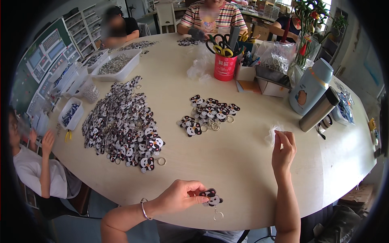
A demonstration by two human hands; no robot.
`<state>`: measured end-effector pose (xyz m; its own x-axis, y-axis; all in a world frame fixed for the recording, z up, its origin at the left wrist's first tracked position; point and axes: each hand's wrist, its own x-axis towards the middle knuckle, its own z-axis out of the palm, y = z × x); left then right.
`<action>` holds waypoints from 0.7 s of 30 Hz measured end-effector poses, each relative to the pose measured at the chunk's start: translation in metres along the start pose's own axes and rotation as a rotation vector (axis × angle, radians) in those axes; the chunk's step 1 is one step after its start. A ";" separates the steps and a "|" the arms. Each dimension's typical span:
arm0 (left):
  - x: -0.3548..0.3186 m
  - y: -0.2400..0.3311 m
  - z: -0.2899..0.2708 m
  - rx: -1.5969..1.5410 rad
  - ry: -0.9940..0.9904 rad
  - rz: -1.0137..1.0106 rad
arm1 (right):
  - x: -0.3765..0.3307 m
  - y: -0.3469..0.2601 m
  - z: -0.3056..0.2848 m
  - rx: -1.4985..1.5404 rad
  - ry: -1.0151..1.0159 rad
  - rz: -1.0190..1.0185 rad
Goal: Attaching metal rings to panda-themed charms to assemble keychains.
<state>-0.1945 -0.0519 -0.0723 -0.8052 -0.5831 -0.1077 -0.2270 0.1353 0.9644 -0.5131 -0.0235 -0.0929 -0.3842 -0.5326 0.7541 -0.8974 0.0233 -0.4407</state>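
- The left hand [180, 197], in the lower middle of the frame, pinches 1 panda keychain [213, 198] between thumb and fingers; its split ring [219, 216] sits at the lower end of a short chain.
- A silver bangle [144, 209] circles the left wrist.
- The right hand [283, 148], right of centre, has its fingertips drawn together on a crumpled piece of clear plastic [270, 137] at the surface of the pale bench [243, 166].
- A large heap of panda keychains [117, 125] spreads across the left half of the frame.
- A smaller cluster of panda keychains [212, 109] lies near the centre, well apart from the heap, with several rings showing along its lower side.
- At the upper left, a large white tray [126, 73] holds silver metal parts [115, 65]; below it stand a clear cup [90, 93] of small silver pieces and a small white tray [80, 117] of blue pieces.
- A yellow tool [68, 136] lies just beside the small tray.
- At the upper right of centre, a red can [225, 69] holds scissors [228, 52].
- Farther right, a light-blue bottle [308, 90] stands just beside a steel flask [318, 110].
- A person in a striped shirt [227, 18] sits at the top, and a person in a white shirt [30, 172] at the left edge, hands raised.
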 end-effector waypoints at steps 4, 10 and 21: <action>0.023 -0.004 0.007 -0.095 0.018 -0.162 | -0.013 -0.024 0.009 0.147 -0.194 -0.060; 0.044 -0.020 0.013 0.595 0.317 0.208 | -0.034 -0.058 0.011 0.373 -0.434 0.246; 0.038 -0.031 0.022 0.929 0.212 0.620 | -0.059 -0.089 0.023 0.338 -0.561 -0.127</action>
<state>-0.2294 -0.0609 -0.1118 -0.8314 -0.3203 0.4541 -0.2107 0.9379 0.2757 -0.4057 -0.0134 -0.1094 -0.0271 -0.8751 0.4831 -0.7759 -0.2863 -0.5622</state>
